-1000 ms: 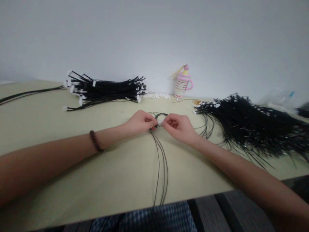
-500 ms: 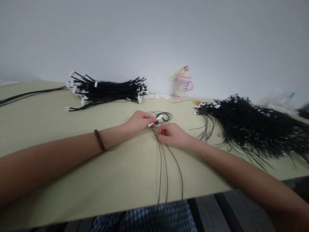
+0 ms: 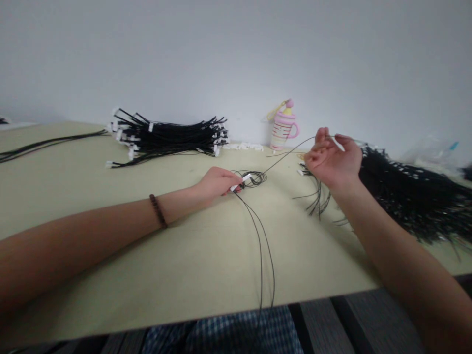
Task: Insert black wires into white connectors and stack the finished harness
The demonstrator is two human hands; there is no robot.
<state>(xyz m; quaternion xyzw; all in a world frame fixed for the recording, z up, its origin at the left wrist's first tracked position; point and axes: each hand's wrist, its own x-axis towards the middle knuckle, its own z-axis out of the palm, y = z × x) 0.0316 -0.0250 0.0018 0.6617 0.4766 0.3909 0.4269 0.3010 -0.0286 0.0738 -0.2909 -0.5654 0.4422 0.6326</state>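
At the middle of the table, my left hand (image 3: 220, 182) pinches a long, narrow white connector (image 3: 245, 181) between thumb and fingers. A small coil of thin black wires (image 3: 259, 179) lies on the table just beyond the connector. Two loose wire ends (image 3: 260, 241) run from beneath my left hand over the table's front edge. My right hand (image 3: 332, 157) is raised at the right, palm turned up, with a single black wire (image 3: 291, 150) caught at its fingers. That wire slants down to the coil. The exact grip of the right fingertips is hard to make out.
A bundle of black cables with white connectors (image 3: 169, 137) lies at the back left. A large heap of black wires (image 3: 416, 196) covers the right side. Small white pieces (image 3: 243, 146) and a pink-and-white cup-shaped item (image 3: 282, 129) are by the wall.
My right hand has moved from beside the connector up and to the right, drawing one wire along. Two wires instead of three now hang toward the front edge. My left hand stays in place.
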